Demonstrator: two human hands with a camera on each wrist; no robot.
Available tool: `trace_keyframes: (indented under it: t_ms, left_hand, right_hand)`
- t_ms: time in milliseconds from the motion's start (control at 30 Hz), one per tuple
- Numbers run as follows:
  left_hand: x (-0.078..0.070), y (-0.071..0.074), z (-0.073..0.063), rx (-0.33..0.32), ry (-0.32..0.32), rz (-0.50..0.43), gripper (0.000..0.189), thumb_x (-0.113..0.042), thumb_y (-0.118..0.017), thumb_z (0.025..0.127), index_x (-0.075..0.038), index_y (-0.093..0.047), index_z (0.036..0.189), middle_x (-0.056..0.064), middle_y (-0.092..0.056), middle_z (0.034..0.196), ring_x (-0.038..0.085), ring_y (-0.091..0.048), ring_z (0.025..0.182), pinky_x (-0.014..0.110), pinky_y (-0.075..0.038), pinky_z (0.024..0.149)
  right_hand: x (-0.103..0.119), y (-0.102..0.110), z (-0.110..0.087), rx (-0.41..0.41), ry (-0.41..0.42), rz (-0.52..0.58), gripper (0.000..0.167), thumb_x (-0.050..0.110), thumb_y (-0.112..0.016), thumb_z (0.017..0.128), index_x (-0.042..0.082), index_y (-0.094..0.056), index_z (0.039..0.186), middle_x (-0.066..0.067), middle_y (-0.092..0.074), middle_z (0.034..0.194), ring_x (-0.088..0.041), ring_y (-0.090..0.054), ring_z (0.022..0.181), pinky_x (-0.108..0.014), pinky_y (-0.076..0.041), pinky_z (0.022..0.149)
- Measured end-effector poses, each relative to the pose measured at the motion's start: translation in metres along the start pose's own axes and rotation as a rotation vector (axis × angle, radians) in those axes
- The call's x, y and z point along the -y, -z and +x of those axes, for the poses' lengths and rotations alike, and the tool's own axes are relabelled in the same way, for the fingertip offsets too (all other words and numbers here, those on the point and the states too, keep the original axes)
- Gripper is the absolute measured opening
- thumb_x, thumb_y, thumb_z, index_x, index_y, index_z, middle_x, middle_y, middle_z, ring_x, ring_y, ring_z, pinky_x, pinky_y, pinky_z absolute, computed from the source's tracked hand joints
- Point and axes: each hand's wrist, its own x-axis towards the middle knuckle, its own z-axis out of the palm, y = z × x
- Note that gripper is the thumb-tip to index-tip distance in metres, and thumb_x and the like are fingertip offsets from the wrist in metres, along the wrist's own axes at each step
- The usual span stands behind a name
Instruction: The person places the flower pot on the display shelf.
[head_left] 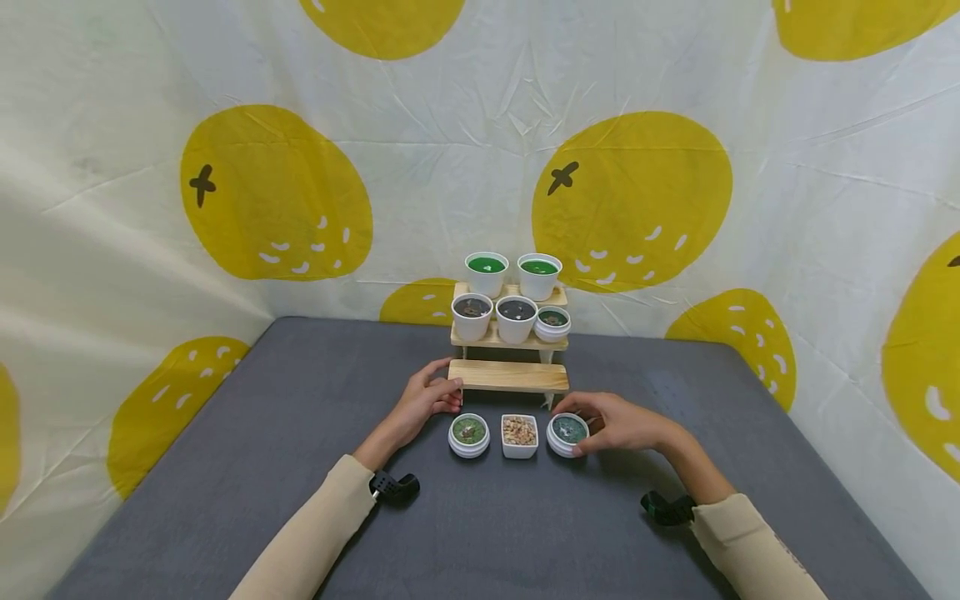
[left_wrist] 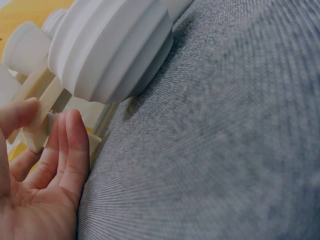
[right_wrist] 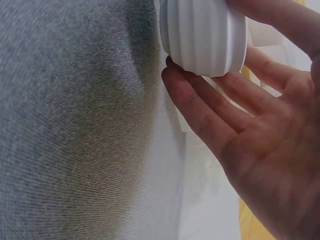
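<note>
With my right grip [head_left: 617,422] I am holding the white cup with blue-green filling [head_left: 567,429], my thumb touching its near side and my fingers going round its far side. This cup is showing at the near right of the wooden stand [head_left: 491,342]; whether it is touching the worktop [head_left: 525,525], I cannot tell. My left grip [head_left: 418,406] is pinching the left end of the lowest shelf [head_left: 510,376]. I am judging that I am securing the cup while steadying the stand; the next move is calling for a level lift.
</note>
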Motion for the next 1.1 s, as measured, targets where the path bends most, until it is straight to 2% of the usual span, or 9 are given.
trace_keyframes:
  t_ms: [233, 733, 867, 1100]
  left_hand:
    - [0.004, 0.001, 0.001, 0.005, 0.009, 0.007, 0.071, -0.021, -0.069, 0.1, -0.007, -0.032, 0.159, 0.008, -0.07, 0.092, 0.014, -0.068, 0.077, 0.027, -0.061, 0.072]
    - [0.006, 0.003, -0.003, -0.024, 0.005, -0.003, 0.069, -0.02, -0.069, 0.1, -0.009, -0.034, 0.158, 0.009, -0.07, 0.092, 0.015, -0.069, 0.076, 0.028, -0.062, 0.072]
    - [0.004, 0.002, -0.002, -0.025, 0.006, -0.008, 0.067, -0.019, -0.07, 0.1, -0.01, -0.036, 0.157, 0.009, -0.07, 0.091, 0.016, -0.069, 0.077, 0.028, -0.062, 0.072]
    - [0.002, 0.0, -0.002, -0.009, -0.009, 0.008, 0.071, -0.021, -0.069, 0.1, -0.009, -0.032, 0.159, 0.011, -0.07, 0.093, 0.015, -0.068, 0.078, 0.028, -0.062, 0.072]
  right_hand:
    - [0.003, 0.001, -0.002, -0.009, 0.003, 0.001, 0.057, 0.026, -0.085, 0.086, 0.01, -0.059, 0.134, -0.009, -0.066, 0.128, -0.024, -0.064, 0.111, -0.039, -0.057, 0.091]
    - [0.021, 0.011, 0.003, -0.03, 0.014, -0.01, 0.06, 0.027, -0.084, 0.086, 0.006, -0.058, 0.137, -0.008, -0.068, 0.128, -0.023, -0.064, 0.11, -0.04, -0.058, 0.092]
    - [0.028, 0.013, 0.007, -0.039, 0.018, -0.016, 0.059, 0.027, -0.084, 0.086, 0.009, -0.058, 0.136, -0.007, -0.069, 0.126, -0.023, -0.064, 0.11, -0.041, -0.058, 0.093]
    - [0.041, 0.016, 0.017, -0.043, 0.042, -0.019, 0.058, 0.028, -0.085, 0.086, 0.012, -0.059, 0.136, -0.005, -0.068, 0.126, -0.021, -0.064, 0.11, -0.043, -0.057, 0.096]
